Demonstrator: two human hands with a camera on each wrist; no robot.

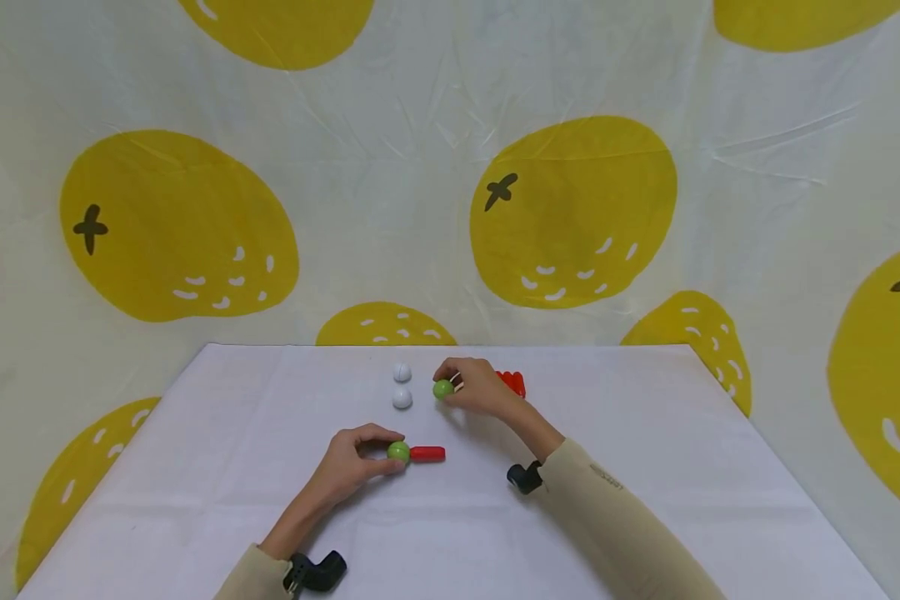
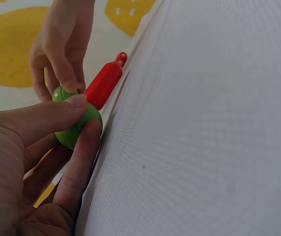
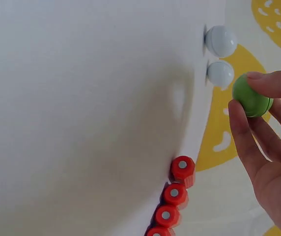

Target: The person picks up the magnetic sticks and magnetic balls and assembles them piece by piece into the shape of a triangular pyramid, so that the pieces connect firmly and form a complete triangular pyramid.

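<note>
Bench (image 1: 645,500) cover: plain white. Backdrop (image 1: 390,125): off-white with big yellow citrus print, dark stems, white flecks. Two green balls (image 1: 398,451) (image 1: 442,388), two white balls (image 1: 402,397) (image 1: 401,372). Red rod (image 1: 427,453) on the near green ball. Red pegs (image 1: 513,382) in a row, pale centres. Sleeves (image 1: 622,533) beige.

Lighting: bright, even, diffuse. Shadows: soft, faint under hands on the tablecloth (image 1: 645,467). Glare: none. Wrist views: near fingers slightly soft; head view sharp.
</note>
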